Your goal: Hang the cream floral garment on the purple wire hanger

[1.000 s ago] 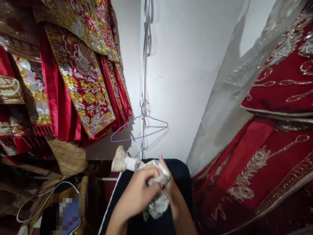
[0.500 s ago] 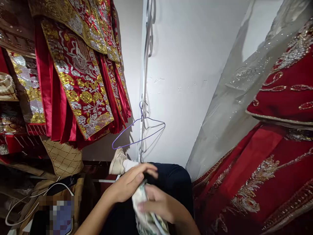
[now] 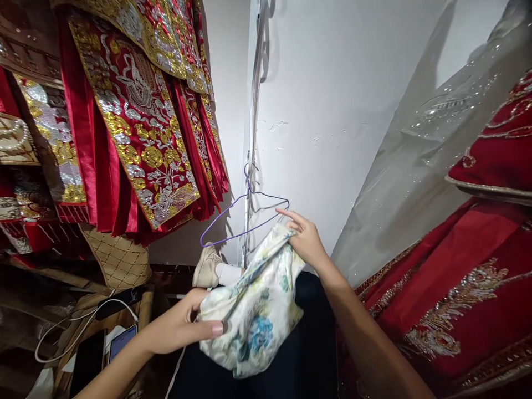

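A white cloth with blue and green flowers (image 3: 260, 327), perhaps a garment, hangs bunched between my two hands above my dark-clothed lap. My left hand (image 3: 187, 327) grips its lower left side, thumb on top and fingers behind. At the upper right corner, my right hand (image 3: 306, 238) pinches the fabric, with the index finger stretched out. Just beyond the cloth, a purple wire hanger (image 3: 248, 187) hangs at the pole, with nothing on it. The right fingertip overlaps the hanger's right end in view; whether they touch I cannot tell.
Red embroidered garments (image 3: 152, 158) hang at the left, and a beaded red dress (image 3: 469, 249) with sheer covering stands close on the right. A metal pole (image 3: 256, 77) runs along the white wall. Lower left are a phone (image 3: 123, 341) and white cable (image 3: 124, 305).
The floral cloth has been lifted from my lap and spread out. My right hand has moved up and to the right with its corner; my left hand now grips the other side.
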The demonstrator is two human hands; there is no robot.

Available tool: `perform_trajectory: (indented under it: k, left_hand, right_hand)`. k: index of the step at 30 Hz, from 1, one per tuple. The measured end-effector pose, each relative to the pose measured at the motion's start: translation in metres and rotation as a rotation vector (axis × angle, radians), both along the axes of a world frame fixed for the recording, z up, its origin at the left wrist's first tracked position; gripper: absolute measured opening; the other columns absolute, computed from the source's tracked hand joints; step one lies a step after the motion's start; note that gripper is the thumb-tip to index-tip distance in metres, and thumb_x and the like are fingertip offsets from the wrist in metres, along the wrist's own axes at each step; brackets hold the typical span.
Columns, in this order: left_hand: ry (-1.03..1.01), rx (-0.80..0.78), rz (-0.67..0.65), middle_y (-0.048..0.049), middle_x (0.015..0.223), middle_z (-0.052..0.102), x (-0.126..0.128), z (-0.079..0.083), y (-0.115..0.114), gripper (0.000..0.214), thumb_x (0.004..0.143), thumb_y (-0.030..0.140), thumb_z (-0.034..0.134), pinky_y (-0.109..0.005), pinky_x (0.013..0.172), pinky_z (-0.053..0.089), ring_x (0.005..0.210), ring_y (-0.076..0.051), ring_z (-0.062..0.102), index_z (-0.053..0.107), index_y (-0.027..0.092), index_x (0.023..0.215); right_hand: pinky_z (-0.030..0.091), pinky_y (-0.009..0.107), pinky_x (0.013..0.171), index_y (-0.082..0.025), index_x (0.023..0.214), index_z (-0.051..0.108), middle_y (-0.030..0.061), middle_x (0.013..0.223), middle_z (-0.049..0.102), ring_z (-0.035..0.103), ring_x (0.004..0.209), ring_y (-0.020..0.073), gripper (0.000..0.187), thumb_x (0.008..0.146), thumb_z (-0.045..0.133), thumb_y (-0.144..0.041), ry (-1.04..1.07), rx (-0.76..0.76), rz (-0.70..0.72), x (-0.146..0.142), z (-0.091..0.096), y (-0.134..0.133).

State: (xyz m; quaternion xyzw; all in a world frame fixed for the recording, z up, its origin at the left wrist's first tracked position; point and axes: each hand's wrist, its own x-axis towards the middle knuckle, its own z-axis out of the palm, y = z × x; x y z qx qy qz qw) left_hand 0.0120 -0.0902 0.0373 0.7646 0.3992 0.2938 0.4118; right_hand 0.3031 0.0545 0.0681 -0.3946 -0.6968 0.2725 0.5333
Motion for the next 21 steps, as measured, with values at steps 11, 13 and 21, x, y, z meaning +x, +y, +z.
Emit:
perform_trajectory:
  k: [11,13,21]
  left_hand:
    - [0.809,0.219,0.081,-0.007,0.073,0.067,-0.043,-0.048,0.064,0.038,0.092,0.048,0.047,-0.037,0.08,0.044,0.073,-0.024,0.063,0.066,0.02,0.074]
    - [0.908,0.173,0.075,-0.0091,0.081,0.071,-0.055,-0.057,0.078,0.035,0.092,0.046,0.046,-0.038,0.078,0.045,0.077,-0.027,0.066,0.07,0.021,0.083]
    - [0.779,0.519,0.249,-0.0095,0.148,0.049,-0.065,-0.015,0.126,0.041,0.096,0.031,0.038,-0.051,0.114,0.029,0.139,-0.029,0.04,0.065,0.025,0.126]
  right_hand:
    - [0.034,0.024,0.063,-0.023,0.084,0.064,0.0014,0.075,0.066,0.056,0.072,0.0189,0.03,0.065,0.044,-0.011,-0.501,-0.017,-0.135,-0.016,-0.072,0.056]
    - [0.031,0.024,0.06,-0.022,0.076,0.057,0.0001,0.068,0.061,0.053,0.066,0.0177,0.021,0.064,0.044,-0.012,-0.542,0.002,-0.162,-0.004,-0.071,0.046]
    - [0.027,0.024,0.057,-0.021,0.064,0.042,-0.0027,0.06,0.047,0.042,0.06,0.0142,0.006,0.066,0.041,-0.015,-0.383,0.032,-0.134,0.016,-0.056,0.038]
